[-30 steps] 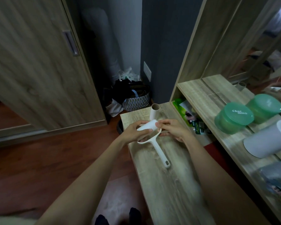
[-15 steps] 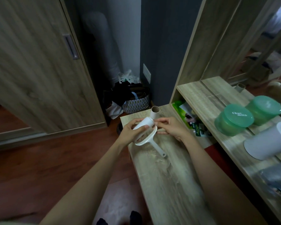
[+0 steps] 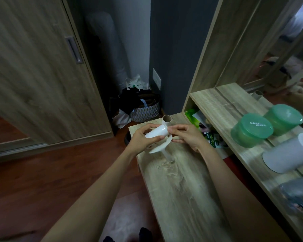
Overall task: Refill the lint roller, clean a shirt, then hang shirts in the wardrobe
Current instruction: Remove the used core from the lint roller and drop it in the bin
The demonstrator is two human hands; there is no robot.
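Fingers of the left hand (image 3: 143,139) are curled round a white refill roll (image 3: 156,133), and the roll's right end is pinched between thumb and forefinger of the right hand (image 3: 189,135). The lint roller (image 3: 160,147) is seen just beneath the roll, partly under the left hand, above the wooden bench (image 3: 182,189); its handle is blurred. An empty cardboard tube (image 3: 166,120) is stood upright just behind. On the shelf (image 3: 217,105) a green tub (image 3: 252,131) is closed by its lid, so its contents are hidden; a white canister (image 3: 287,156) is laid on its side nearby. Green packets (image 3: 192,116) are stuffed into the open compartment below, and dark items are held in a patterned bag (image 3: 145,111) on the floor.
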